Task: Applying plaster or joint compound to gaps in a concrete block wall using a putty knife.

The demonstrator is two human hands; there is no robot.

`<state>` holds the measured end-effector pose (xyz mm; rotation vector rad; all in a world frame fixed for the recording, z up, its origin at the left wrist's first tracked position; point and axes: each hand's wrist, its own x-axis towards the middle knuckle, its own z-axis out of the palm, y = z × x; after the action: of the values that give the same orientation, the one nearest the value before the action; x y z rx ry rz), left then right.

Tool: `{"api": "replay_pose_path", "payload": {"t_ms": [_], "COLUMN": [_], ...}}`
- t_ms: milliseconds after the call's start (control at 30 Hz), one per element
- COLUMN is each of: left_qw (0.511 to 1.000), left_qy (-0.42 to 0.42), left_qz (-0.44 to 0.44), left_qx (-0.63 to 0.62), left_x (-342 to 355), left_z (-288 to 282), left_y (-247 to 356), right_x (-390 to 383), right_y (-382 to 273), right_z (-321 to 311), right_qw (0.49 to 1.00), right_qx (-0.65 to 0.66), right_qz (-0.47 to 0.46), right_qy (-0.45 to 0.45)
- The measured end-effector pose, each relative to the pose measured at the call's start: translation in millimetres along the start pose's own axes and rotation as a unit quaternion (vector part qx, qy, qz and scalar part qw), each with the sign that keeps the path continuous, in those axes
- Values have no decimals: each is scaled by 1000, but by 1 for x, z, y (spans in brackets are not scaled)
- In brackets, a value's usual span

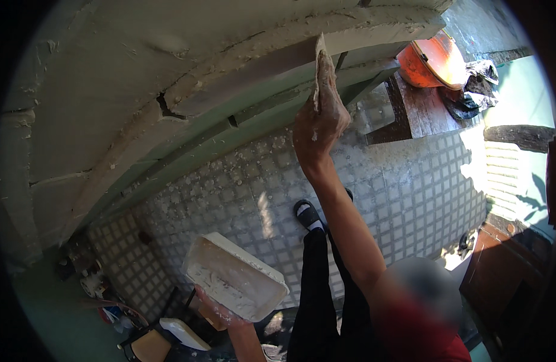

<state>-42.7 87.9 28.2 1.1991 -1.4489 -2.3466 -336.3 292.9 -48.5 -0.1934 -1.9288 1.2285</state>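
The person's right hand point(325, 117) gripped a flat blade point(319, 47) edge-on, beside the plastered ledge point(242, 63) beyond it. The left hand point(222, 312) clasped the edge of a white tub point(251, 258) holding pale paste point(221, 283); tiled floor point(410, 181) lay below both hands.

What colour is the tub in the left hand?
The tub in the left hand is off-white, with whitish smears inside; the head view shows it.

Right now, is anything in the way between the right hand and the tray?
Nothing visible is. The tray is in the left hand; the right hand, holding the scraper, is nearer the top of the view. Between them, only the tiled floor shows, as background.
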Motion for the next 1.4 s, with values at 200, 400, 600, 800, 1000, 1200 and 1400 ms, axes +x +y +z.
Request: {"api": "replay_pose_path", "payload": {"t_ms": [200, 400, 600, 800, 1000, 1200, 1400], "left_qw": [975, 994, 996, 991, 998, 997, 856], "left_qy": [-26, -86, -75, -121, 7, 59, -76], "left_qz": [-20, 40, 34, 58, -5, 23, 309], "left_qx": [-218, 49, 16, 14, -61, -53, 407], "left_x": [1, 1, -3, -5, -11, -8, -12], "left_z": [-3, -21, -27, -37, -19, -23, -49], "left_y": [4, 1, -4, 1, 15, 1, -8], "right_x": [-50, -31, -28, -83, -35, 11, -52], "right_y": [-21, 2, -16, -48, 3, 22, -29], "right_z": [17, -2, 26, 33, -3, 1, 24], "right_qw": [992, 996, 1000, 963, 999, 996, 991], "right_qx": [1, 45, -7, 31, 39, 12, 35], "right_qz": [-22, -7, -28, -30, 33, 18, -48], "right_qy": [-122, -74, -5, -267, 4, 83, -123]}}
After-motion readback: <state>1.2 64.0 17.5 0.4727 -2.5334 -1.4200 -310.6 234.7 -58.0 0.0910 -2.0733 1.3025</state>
